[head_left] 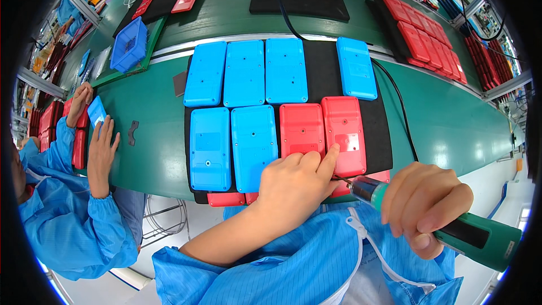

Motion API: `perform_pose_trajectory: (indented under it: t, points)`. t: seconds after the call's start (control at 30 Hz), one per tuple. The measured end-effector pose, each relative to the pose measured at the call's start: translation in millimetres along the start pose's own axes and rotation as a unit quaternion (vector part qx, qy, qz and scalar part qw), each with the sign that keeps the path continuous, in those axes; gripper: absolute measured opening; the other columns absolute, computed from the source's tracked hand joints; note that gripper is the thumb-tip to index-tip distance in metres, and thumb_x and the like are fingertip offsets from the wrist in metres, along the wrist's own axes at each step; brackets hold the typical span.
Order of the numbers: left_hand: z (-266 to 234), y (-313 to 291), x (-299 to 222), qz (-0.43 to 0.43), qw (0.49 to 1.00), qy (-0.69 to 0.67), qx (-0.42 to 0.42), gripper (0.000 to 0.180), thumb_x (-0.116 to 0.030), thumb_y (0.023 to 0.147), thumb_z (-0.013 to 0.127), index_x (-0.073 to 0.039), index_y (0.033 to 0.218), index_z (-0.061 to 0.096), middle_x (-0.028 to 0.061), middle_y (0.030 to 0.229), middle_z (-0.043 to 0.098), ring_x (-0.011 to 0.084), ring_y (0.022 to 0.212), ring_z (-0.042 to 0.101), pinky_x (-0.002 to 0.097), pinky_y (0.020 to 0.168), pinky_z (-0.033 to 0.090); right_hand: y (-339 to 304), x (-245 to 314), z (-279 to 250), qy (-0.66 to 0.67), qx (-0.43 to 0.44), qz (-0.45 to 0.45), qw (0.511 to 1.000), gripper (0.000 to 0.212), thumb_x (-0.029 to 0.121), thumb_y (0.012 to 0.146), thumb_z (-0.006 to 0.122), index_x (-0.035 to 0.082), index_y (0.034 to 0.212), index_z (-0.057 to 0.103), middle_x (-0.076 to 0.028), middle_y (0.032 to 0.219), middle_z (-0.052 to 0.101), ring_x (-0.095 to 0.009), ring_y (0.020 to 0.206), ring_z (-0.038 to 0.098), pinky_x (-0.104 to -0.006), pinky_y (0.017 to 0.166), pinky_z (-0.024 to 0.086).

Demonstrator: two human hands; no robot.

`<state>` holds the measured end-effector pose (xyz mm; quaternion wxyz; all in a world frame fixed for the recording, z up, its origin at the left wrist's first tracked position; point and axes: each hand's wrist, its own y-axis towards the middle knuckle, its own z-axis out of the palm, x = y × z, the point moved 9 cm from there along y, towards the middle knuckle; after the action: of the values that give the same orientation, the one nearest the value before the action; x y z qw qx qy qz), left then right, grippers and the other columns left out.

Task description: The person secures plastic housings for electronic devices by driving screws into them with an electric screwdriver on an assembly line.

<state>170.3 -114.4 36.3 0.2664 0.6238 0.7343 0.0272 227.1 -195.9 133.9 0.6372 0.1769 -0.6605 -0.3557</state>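
My right hand (423,206) is wrapped round a green electric screwdriver (480,237), tilted so its thin bit points left. The bit tip ends beside the thumb of my left hand (296,183). The left fingers are curled, with the index finger laid on the lower edge of a red plastic case (345,133). Whatever they may pinch near the bit is hidden. A second red case (302,127) lies to its left, partly under my knuckles. Blue cases, such as this front one (254,147), lie beside and behind them on a black mat (322,68).
A co-worker in blue sits at left, hand (101,152) by a small blue device (96,110). A blue bin (129,45) stands behind. Red cases (423,39) fill a mat at back right. A black cable (398,101) runs along the green bench (451,118).
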Motion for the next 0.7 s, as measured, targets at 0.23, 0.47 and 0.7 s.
perform_pose_trajectory:
  t: [0.23,0.47,0.7]
  points:
    - [6.1,4.2,-3.4,0.046,0.999,-0.002,0.012,0.042,-0.029,0.066,0.066,-0.005,0.100,0.061,0.0030,0.062,0.051,0.0156,0.055,0.053,0.0286,0.043,0.042,14.9,-3.1,12.1,-0.088,0.048,0.029,0.995,0.020,0.005,0.074,0.062,0.004,0.081,0.043,-0.004,0.052,0.051,-0.014,0.041,0.051,-0.0282,0.042,0.046]
    - [8.1,-0.7,-0.2,0.039,0.999,0.011,0.012,0.041,-0.030,0.068,0.064,-0.004,0.099,0.062,0.0033,0.060,0.052,0.0154,0.054,0.053,0.0285,0.043,0.042,13.1,-25.8,6.1,-0.084,-0.064,0.142,0.984,0.024,-0.007,0.058,0.068,0.003,0.070,0.049,-0.006,0.055,0.054,-0.017,0.044,0.052,-0.0250,0.041,0.041]
    - [5.5,-0.4,-0.9,0.039,0.999,0.007,0.000,0.040,-0.022,0.065,0.060,-0.007,0.103,0.061,0.0018,0.061,0.048,0.0164,0.054,0.052,0.0301,0.042,0.039,16.8,-18.8,13.7,-0.161,-0.048,0.103,0.980,0.023,-0.008,0.059,0.066,0.004,0.068,0.049,-0.005,0.055,0.054,-0.015,0.044,0.053,-0.0244,0.041,0.042]
